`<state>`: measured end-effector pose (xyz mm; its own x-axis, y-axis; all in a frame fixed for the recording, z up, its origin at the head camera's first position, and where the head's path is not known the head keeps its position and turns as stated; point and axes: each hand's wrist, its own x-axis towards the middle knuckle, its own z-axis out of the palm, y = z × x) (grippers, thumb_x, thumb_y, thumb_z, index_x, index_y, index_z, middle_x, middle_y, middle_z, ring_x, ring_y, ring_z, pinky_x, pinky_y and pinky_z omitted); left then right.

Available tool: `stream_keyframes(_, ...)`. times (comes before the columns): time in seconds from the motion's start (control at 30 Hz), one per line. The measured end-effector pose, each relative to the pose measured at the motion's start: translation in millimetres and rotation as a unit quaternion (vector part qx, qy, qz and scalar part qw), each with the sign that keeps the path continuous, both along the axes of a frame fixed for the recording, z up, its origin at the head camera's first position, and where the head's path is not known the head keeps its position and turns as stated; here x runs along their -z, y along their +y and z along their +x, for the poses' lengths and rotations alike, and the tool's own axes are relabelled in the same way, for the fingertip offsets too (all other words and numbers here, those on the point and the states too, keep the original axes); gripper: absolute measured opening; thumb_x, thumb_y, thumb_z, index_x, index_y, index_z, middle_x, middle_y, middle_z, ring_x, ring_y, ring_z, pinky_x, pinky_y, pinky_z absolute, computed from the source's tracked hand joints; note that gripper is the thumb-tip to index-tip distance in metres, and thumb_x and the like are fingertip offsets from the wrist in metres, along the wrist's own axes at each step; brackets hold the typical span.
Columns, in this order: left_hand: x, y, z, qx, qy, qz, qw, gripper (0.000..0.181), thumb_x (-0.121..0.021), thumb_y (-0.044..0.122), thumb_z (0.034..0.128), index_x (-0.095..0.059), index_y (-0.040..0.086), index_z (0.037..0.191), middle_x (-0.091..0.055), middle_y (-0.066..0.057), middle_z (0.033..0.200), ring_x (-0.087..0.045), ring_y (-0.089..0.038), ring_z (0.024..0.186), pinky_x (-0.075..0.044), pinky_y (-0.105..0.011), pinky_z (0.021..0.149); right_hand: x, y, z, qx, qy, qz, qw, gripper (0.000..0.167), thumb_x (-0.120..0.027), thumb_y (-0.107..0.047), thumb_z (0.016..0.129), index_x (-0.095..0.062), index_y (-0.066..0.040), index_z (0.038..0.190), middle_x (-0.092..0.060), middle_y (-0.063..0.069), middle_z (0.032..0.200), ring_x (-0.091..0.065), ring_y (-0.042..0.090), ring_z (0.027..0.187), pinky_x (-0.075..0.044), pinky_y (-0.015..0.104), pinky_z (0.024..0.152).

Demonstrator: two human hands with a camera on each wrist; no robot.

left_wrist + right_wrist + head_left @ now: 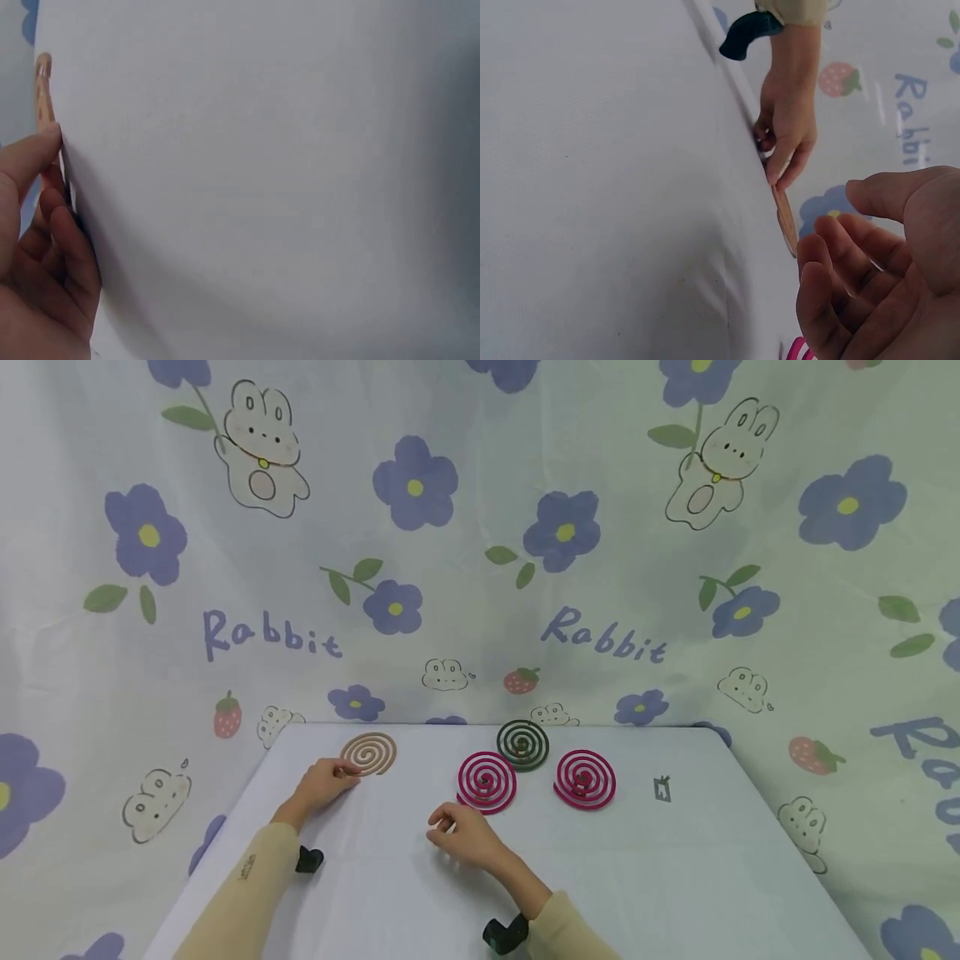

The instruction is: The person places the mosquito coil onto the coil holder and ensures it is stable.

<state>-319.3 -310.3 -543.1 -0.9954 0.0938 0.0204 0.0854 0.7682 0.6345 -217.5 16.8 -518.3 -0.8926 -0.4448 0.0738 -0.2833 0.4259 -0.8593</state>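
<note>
In the head view my left hand [324, 783] is at the left of the table, its thumb and fingers pinching the near edge of a tan mosquito coil [368, 753]. The left wrist view shows that coil [43, 94] edge-on beyond the thumb; whether it lies fully flat cannot be told. My right hand [467, 835] hovers near the middle with loosely bent fingers and holds nothing. Just beyond it lies a magenta mosquito coil [486, 782]. In the right wrist view the right palm [870, 285] faces the camera, with the left hand [791, 127] and tan coil behind.
A dark green coil [522, 745] lies at the back, close to the first magenta one. Another magenta coil [585, 779] is to its right. Farther right is a small grey metal piece [662, 788]. A rabbit-print cloth [480, 568] hangs behind the white table [720, 860].
</note>
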Motion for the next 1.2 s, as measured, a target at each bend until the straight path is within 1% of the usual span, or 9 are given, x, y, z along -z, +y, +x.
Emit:
stream_keyframes(0.1, -1.5, -1.0, -1.5, 0.006, -0.001, -0.002, 1.0, 0.015, -0.074, 0.016, 0.086, -0.074, 0.006, 0.098, -0.055, -0.002, 0.071, -0.046, -0.017, 0.065, -0.037, -0.033, 0.06, -1.4, -0.9, -2.3, -0.005, 0.008, 0.002, 1.0, 0.014, -0.071, -0.02, 0.088, -0.067, -0.011, 0.098, -0.058, -0.009, 0.077, -0.05, 0.005, 0.058, -0.044, 0.022, 0.051)
stream_keyframes(0.2, -0.2, -1.2, -2.1, 0.007, -0.007, -0.003, 1.0, 0.015, -0.075, 0.017, 0.0857, -0.074, 0.007, 0.096, -0.054, -0.002, 0.07, -0.046, -0.017, 0.064, -0.037, -0.032, 0.06, -3.5, -0.7, -4.1, -0.009, 0.011, 0.004, 0.9999, 0.014, -0.071, -0.018, 0.087, -0.067, -0.01, 0.098, -0.058, -0.008, 0.077, -0.05, 0.005, 0.058, -0.044, 0.022, 0.052)
stream_keyframes(0.3, 1.6, -0.4, -1.0, 0.008, -0.007, -0.009, 0.9999, 0.014, -0.075, 0.018, 0.0854, -0.074, 0.007, 0.094, -0.055, -0.001, 0.07, -0.046, -0.017, 0.064, -0.037, -0.032, 0.06, -5.0, -0.9, -5.3, -0.012, 0.007, 0.009, 0.9999, 0.015, -0.071, -0.019, 0.088, -0.067, -0.01, 0.098, -0.059, -0.008, 0.077, -0.05, 0.006, 0.058, -0.044, 0.022, 0.052)
stream_keyframes(0.47, 3.7, 0.3, -0.7, 0.008, -0.002, -0.005, 1.0, 0.013, -0.076, 0.018, 0.0842, -0.075, 0.008, 0.093, -0.057, 0.001, 0.07, -0.048, -0.017, 0.065, -0.038, -0.033, 0.061, -9.5, -1.5, -9.2, -0.017, -0.006, 0.017, 0.9997, 0.015, -0.071, -0.021, 0.088, -0.067, -0.012, 0.1, -0.059, -0.008, 0.079, -0.051, 0.007, 0.06, -0.045, 0.023, 0.052)
stream_keyframes(0.53, 2.1, 0.3, 1.1, 0.018, 0.002, -0.003, 0.9998, 0.014, -0.076, 0.017, 0.0845, -0.075, 0.007, 0.094, -0.059, 0.0, 0.072, -0.049, -0.018, 0.066, -0.039, -0.033, 0.061, -11.6, -1.8, -10.9, -0.022, 0.001, 0.025, 0.9995, 0.015, -0.071, -0.02, 0.089, -0.067, -0.012, 0.1, -0.059, -0.008, 0.079, -0.051, 0.007, 0.062, -0.045, 0.023, 0.054)
stream_keyframes(0.7, -2.1, 1.9, 5.8, 0.025, 0.0, -0.005, 0.9997, 0.014, -0.076, 0.017, 0.085, -0.075, 0.006, 0.094, -0.062, -0.001, 0.078, -0.05, -0.017, 0.069, -0.04, -0.032, 0.063, -18.1, -1.1, -16.4, -0.04, 0.032, 0.041, 0.9979, 0.017, -0.071, -0.018, 0.089, -0.067, -0.007, 0.102, -0.058, -0.008, 0.079, -0.052, 0.006, 0.065, -0.045, 0.022, 0.055)
stream_keyframes(0.93, 2.4, 1.8, 10.7, 0.033, 0.024, -0.005, 0.9992, 0.012, -0.077, 0.016, 0.0836, -0.077, 0.009, 0.092, -0.063, 0.001, 0.078, -0.051, -0.017, 0.069, -0.041, -0.033, 0.064, -31.8, 1.9, -25.8, -0.036, 0.021, 0.035, 0.9985, 0.024, -0.069, -0.021, 0.091, -0.067, -0.005, 0.108, -0.059, -0.006, 0.081, -0.054, 0.007, 0.064, -0.047, 0.023, 0.054)
stream_keyframes(1.07, 2.3, 3.7, 13.7, 0.037, 0.017, -0.003, 0.9992, 0.011, -0.077, 0.017, 0.0838, -0.077, 0.01, 0.092, -0.062, 0.002, 0.077, -0.05, -0.016, 0.07, -0.041, -0.032, 0.064, -39.7, 3.6, -29.9, -0.037, 0.019, 0.031, 0.9987, 0.024, -0.069, -0.021, 0.091, -0.066, -0.004, 0.108, -0.059, -0.005, 0.081, -0.056, 0.008, 0.065, -0.048, 0.023, 0.055)
stream_keyframes(1.2, -2.5, 7.2, 18.8, 0.046, 0.012, 0.0, 0.9989, 0.009, -0.077, 0.015, 0.0838, -0.077, 0.01, 0.092, -0.061, 0.001, 0.077, -0.05, -0.017, 0.07, -0.041, -0.033, 0.063, -48.0, 4.4, -33.7, -0.034, 0.018, 0.035, 0.9986, 0.025, -0.069, -0.023, 0.091, -0.067, -0.005, 0.108, -0.06, -0.006, 0.082, -0.055, 0.009, 0.068, -0.049, 0.024, 0.057)
